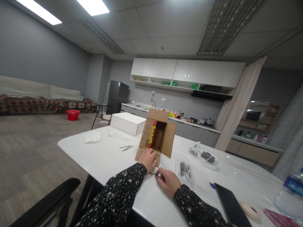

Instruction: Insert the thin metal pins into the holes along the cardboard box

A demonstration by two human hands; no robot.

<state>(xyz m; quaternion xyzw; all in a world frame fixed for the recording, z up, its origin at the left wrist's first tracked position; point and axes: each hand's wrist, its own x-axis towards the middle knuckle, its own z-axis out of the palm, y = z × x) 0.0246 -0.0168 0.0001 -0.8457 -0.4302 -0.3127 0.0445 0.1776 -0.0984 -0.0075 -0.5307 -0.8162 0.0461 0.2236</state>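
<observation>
Head view: an open brown cardboard box (pixel 159 135) with a strip of red-and-yellow tape (pixel 152 134) is seen on a glossy white table (pixel 106 164), just in front of the person, its opening turned toward the camera and its flaps spread. The near flap is covered by the left hand (pixel 148 160), which is laid palm down with the fingers slightly bent and close together. The right hand (pixel 168 182) is set just beside it, its fingers curled and its thumb drawn near the forefinger; a small thin item can be made out between the two hands, but whether it is gripped by either cannot be told.

To the left of the cardboard box, several thin dark grey strips (pixel 126 147) are laid on the table, and behind them a white rectangular box (pixel 125 123) is placed. To the right, a clear plastic packet of dark pieces (pixel 186 170) is found near the right hand, with a coiled white cord (pixel 211 163) beyond it and a flat black rectangular device (pixel 232 203) farther right.
</observation>
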